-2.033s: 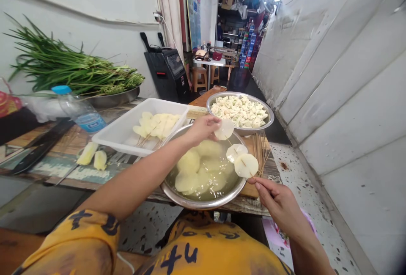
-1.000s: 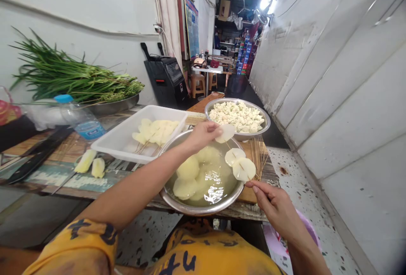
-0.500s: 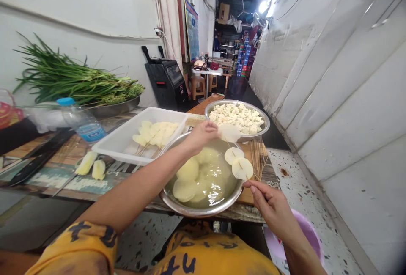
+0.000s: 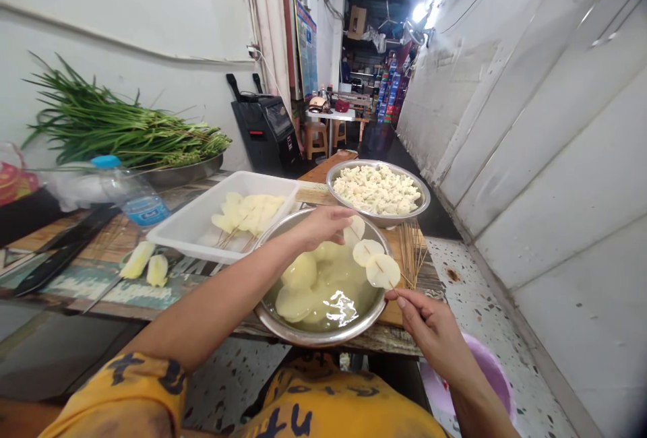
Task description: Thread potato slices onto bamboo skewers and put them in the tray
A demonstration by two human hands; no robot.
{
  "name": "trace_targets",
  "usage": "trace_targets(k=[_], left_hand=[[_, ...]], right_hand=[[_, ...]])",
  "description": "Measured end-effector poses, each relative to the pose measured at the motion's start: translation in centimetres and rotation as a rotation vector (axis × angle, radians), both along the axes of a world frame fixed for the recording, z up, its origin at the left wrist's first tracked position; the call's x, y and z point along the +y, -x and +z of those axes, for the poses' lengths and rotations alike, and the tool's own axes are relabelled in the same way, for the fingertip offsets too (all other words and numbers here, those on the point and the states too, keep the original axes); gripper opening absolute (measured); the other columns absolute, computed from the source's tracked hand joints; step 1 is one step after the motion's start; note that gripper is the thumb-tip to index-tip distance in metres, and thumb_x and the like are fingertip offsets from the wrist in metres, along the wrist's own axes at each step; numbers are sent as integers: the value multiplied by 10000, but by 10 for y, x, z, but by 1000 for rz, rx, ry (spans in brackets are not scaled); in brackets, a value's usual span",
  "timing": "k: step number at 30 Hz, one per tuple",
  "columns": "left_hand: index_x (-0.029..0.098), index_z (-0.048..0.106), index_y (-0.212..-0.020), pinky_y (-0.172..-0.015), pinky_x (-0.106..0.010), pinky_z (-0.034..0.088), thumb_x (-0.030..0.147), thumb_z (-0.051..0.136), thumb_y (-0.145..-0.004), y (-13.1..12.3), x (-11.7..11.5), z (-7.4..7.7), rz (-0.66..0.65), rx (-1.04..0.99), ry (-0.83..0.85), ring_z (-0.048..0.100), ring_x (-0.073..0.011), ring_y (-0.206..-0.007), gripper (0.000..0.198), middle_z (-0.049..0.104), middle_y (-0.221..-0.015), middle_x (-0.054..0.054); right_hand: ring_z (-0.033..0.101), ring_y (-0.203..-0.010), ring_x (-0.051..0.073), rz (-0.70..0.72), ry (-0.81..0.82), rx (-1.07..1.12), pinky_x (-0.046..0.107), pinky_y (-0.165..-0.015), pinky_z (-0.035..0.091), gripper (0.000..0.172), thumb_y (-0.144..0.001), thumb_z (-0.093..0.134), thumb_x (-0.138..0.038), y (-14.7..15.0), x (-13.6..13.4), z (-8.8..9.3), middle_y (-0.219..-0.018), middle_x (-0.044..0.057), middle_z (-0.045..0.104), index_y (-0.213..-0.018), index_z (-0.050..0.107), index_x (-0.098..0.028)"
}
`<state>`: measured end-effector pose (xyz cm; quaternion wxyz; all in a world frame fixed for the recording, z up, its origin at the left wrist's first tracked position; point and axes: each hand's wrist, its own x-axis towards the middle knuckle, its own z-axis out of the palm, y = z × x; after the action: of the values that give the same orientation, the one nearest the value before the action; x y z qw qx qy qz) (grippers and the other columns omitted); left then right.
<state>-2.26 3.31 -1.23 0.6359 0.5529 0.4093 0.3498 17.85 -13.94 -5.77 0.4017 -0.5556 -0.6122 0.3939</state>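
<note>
My right hand (image 4: 429,323) pinches the lower end of a thin wooden skewer (image 4: 395,290), which slants up and left over the water. Round pale slices, seemingly potato, are threaded along it, the nearest potato slice (image 4: 383,271) just above my fingers. At the skewer's far end my left hand (image 4: 328,226) has its fingers closed on the edge of the last slice (image 4: 354,230). Beneath both hands stands a metal bowl (image 4: 323,339) of cloudy water. More slices (image 4: 298,286) lie in that water, partly hidden by my left forearm.
Left of the bowl, a white plastic tray (image 4: 176,239) holds skewered slices. Behind is a metal bowl of cauliflower pieces (image 4: 377,189). Loose skewers (image 4: 414,256) lie at right. Farther left are a water bottle (image 4: 136,195), a knife (image 4: 55,259) and green stalks (image 4: 121,121).
My left hand has come down and slightly towards me, with the last slice now nearer the other slices on the skewer. The skewer has shifted slightly left; my right hand has barely moved.
</note>
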Motion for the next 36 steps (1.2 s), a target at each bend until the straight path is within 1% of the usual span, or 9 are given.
trace_targets(k=[3,6,10,12,14,18,25,30,36], left_hand=[[140,620,-1043,-634,-275,490,250,745,-660,0,-3,3,-77,-99,38,622,-145,-722,417,680,-837,-80],[122,631,-878,-663,-267,483,222,771,-614,-2,-4,4,-104,-157,42,623,-134,-701,316,678,-793,-69],[114,628,-755,-627,-265,471,232,780,-581,-3,2,0,102,-141,45,603,-126,-631,259,661,-709,-48],[115,633,-749,-615,-260,466,246,786,-569,-2,7,-4,238,-140,33,595,-123,-619,270,655,-687,-38],[118,646,-780,-618,-259,465,271,792,-557,-1,10,-6,291,-155,28,597,-127,-635,307,660,-701,-36],[126,672,-862,-591,-244,445,338,788,-555,0,12,-8,311,-133,-28,592,-132,-656,390,671,-751,-40],[134,678,-842,-573,-234,431,344,747,-608,-2,9,-8,309,-106,-166,582,-131,-631,321,669,-698,-25],[126,680,-874,-671,-266,472,352,729,-635,-2,8,-9,291,-82,-255,615,-154,-699,333,693,-761,-48],[132,680,-934,-785,-282,479,344,693,-683,-4,0,-7,276,-38,-431,632,-180,-842,328,701,-920,-67]], right_hand=[[253,-466,97,-29,-14,-5,225,-431,190,364,-912,432,-405,0,2,1,-536,-66,272,-1017,622,-113],[262,-463,96,-51,-17,38,221,-427,199,375,-907,440,-415,2,4,3,-531,-67,277,-1020,620,-107],[246,-458,94,-55,-16,48,221,-422,186,404,-909,433,-423,2,4,3,-525,-71,266,-1050,617,-92],[244,-459,94,-42,-26,-5,222,-424,183,404,-910,431,-416,2,2,4,-528,-68,271,-1057,623,-93],[249,-465,95,-20,-36,-68,222,-429,187,395,-910,434,-406,1,1,5,-532,-64,277,-1059,633,-98],[259,-468,97,-6,-40,-138,221,-432,200,393,-909,428,-389,0,0,8,-529,-55,295,-1050,654,-99],[274,-458,98,-17,-77,-199,215,-417,218,384,-907,419,-355,1,2,10,-519,-40,351,-1042,675,-103],[350,-448,105,-23,-113,-282,212,-423,276,386,-909,405,-342,3,0,16,-523,-21,451,-1036,690,-117],[440,-455,138,-23,-159,-340,219,-435,328,390,-910,393,-325,6,1,21,-444,-31,413,-1027,701,-116]])
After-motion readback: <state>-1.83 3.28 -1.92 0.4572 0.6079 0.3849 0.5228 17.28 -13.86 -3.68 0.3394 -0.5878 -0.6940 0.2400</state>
